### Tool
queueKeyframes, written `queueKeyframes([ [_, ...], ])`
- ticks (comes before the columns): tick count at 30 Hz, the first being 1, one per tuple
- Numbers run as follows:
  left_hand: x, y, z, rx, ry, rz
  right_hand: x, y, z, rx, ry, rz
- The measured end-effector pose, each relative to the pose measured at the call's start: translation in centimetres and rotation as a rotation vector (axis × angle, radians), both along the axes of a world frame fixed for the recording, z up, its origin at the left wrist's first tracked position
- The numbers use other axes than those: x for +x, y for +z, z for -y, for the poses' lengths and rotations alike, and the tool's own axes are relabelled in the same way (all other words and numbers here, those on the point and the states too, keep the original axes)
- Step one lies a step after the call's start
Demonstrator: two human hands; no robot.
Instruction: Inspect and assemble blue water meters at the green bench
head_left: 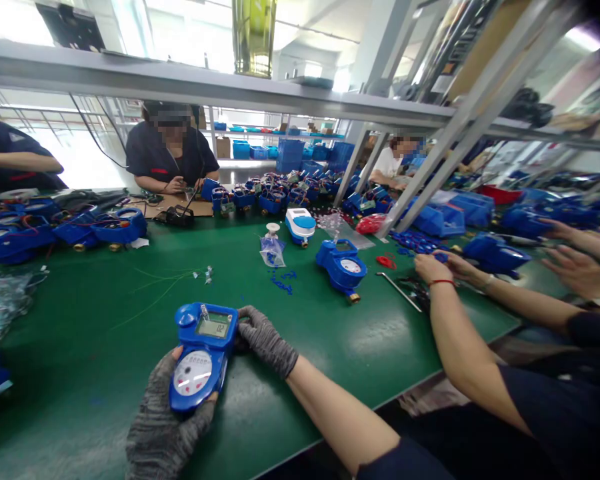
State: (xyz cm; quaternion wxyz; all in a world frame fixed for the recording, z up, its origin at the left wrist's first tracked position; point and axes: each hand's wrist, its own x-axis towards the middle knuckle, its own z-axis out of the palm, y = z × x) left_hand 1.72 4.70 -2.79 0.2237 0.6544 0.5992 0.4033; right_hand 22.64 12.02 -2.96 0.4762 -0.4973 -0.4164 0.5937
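Observation:
A blue water meter [199, 357] with a small display and a round white dial is held over the green table, its face tilted up towards me. My left hand [165, 417], in a grey knit glove with bare fingertips, wraps around the dial end from below. At the upper right side of the meter is my right hand [266, 339], gloved alike, with its fingers curled against the casing; the fingertips are partly hidden. Beyond them lie thin green wires [173, 277] and a small clear seal [209, 275].
Another blue meter [343, 267] and a white-and-blue one [300, 227] stand on the green table [300, 313]. Open meters with wires [275, 193] line the far side. A co-worker's hands [435, 268] work at right. A shelf beam [180, 73] crosses above.

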Motion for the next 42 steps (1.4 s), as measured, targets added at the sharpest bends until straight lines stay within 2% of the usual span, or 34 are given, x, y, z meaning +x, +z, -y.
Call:
queueKeyframes([
  [4,-0.5,1.0,0.2,-0.104,0.2,0.091,-3.4,-0.3,5.2,0.064,-0.185,-0.017],
  [5,-0.7,1.4,0.2,-0.107,0.246,0.116,-3.9,-0.4,6.9,0.087,-0.181,-0.037],
  [7,-1.0,2.5,0.0,-0.134,0.283,0.205,-3.7,-0.4,9.4,0.154,-0.072,-0.012],
  [9,-1.4,3.5,-0.5,-0.182,0.274,0.32,-1.3,-0.3,10.0,0.25,-0.025,0.194],
  [10,-1.5,3.8,-0.9,-0.206,0.252,0.385,0.6,-0.2,9.4,0.284,-0.081,0.356],
  [11,-1.7,4.1,-1.3,-0.228,0.216,0.453,2.9,-0.1,8.2,0.299,-0.199,0.547],
  [13,-2.0,4.3,-2.3,-0.267,0.098,0.589,7.6,-0.1,4.9,0.222,-0.381,1.018],
  [15,-2.2,4.1,-3.5,-0.326,-0.057,0.712,11.4,-0.4,1.6,0.155,-0.454,1.156],
  [17,-2.4,3.8,-4.4,-0.39,-0.189,0.816,13.5,-0.9,-0.8,0.118,-0.47,1.228],
  [20,-2.4,3.5,-5.0,-0.435,-0.258,0.888,13.9,-1.6,-2.3,0.094,-0.448,1.309],
  [30,-2.0,3.5,-4.4,-0.413,-0.178,0.87,13.3,-2.2,-2.7,0.086,-0.39,1.417],
  [37,-2.1,3.4,-4.5,-0.394,-0.212,0.853,13.5,-2.4,-2.0,0.177,-0.321,1.397],
  [42,-2.1,3.3,-4.5,-0.395,-0.215,0.862,14.3,-1.9,-1.7,0.164,-0.332,1.322],
])
